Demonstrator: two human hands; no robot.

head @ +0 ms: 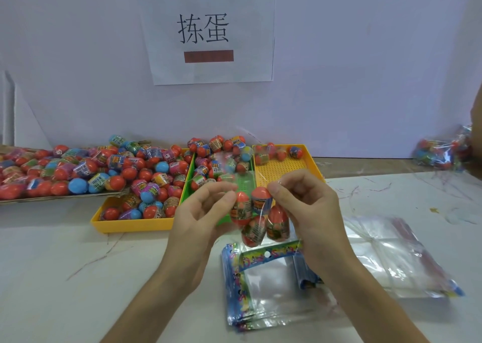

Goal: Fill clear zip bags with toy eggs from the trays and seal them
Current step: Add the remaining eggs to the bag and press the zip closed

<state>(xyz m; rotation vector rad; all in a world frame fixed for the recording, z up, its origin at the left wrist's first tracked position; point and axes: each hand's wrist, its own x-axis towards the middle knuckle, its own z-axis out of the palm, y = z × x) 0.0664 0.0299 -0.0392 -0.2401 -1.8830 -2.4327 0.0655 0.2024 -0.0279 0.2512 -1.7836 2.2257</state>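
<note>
I hold a clear zip bag in the air above the table, with several red toy eggs hanging inside it. My left hand pinches its top edge on the left and my right hand pinches it on the right. Behind the bag stand a yellow tray heaped with red and blue eggs, a green tray with fewer eggs, and a second yellow tray holding a few eggs at its far end. A stack of empty zip bags with colourful headers lies under my wrists.
A flat cardboard tray piled with eggs sits at the left. More clear bags lie at the right. Filled bags of eggs rest at the far right edge. A white wall with a paper sign closes the back.
</note>
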